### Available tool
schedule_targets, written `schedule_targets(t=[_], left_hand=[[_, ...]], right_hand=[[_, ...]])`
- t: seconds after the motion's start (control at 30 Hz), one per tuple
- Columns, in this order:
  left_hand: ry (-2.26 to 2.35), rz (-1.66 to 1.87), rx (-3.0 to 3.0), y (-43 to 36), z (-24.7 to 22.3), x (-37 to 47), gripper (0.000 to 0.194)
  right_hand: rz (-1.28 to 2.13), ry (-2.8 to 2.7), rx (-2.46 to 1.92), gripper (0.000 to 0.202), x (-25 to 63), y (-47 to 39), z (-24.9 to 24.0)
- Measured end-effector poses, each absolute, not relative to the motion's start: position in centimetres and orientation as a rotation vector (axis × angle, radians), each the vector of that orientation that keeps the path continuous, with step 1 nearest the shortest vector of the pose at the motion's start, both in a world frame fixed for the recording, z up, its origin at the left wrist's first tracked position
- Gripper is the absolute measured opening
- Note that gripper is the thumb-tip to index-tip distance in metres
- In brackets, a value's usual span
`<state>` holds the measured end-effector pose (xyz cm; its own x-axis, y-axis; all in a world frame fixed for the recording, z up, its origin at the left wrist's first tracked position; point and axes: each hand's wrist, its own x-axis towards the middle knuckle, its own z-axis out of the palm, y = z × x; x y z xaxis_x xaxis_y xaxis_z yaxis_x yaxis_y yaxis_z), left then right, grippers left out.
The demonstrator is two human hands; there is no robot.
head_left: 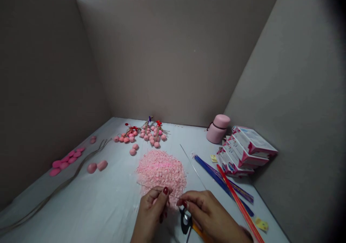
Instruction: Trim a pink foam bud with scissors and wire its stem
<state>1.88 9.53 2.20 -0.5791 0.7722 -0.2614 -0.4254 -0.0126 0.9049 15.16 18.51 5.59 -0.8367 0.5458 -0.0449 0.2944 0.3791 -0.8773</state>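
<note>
My left hand (pixel 152 212) pinches a thin strand (pixel 174 197) between thumb and forefinger; one end sticks out to the left over the pile of pink crumbs (pixel 160 169). The fingertips of my right hand (pixel 209 214) are closed on the same strand, a short way to the right. Whether it is twine or wire I cannot tell. Both hands hover at the near edge of the crumbs. Partly hidden under my right hand is a tool with a black part (pixel 185 225) and an orange handle (pixel 199 232); its kind is unclear.
Behind the crumbs lie bunches of pink balls (pixel 156 136) tied with ribbon. Long brown cords (pixel 72 176), pink ovals (pixel 64 159) and loose balls (pixel 92 168) are left. At right are a thin rod (pixel 193 166), blue strips (pixel 216 176), red strips (pixel 238 201), boxes (pixel 247 151) and a pink flask (pixel 217 129).
</note>
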Motion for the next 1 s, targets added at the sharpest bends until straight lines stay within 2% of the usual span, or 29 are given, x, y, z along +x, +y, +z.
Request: schedule_targets(t=[0.2, 0.57, 0.87, 1.0], left_hand=[[1.446, 1.732, 0.449, 9.4, 2.4, 0.2, 0.039], [1.470, 1.718, 0.445, 9.6, 2.1, -0.8, 0.037], [1.448, 1.693, 0.383, 9.7, 2.8, -0.3, 0.037], [1.431, 1.649, 0.424, 9.7, 2.6, 0.5, 0.039]], right_hand=[[1.151, -2.594, -0.692, 0.027, 15.9, 19.2, 6.5], [1.137, -2.526, -0.693, 0.027, 17.2, 20.3, 6.9], [0.851, -2.686, -0.882, 0.028, 18.0, 20.7, 7.0], [0.918, -2.630, -0.899, 0.029, 16.3, 18.8, 6.7]])
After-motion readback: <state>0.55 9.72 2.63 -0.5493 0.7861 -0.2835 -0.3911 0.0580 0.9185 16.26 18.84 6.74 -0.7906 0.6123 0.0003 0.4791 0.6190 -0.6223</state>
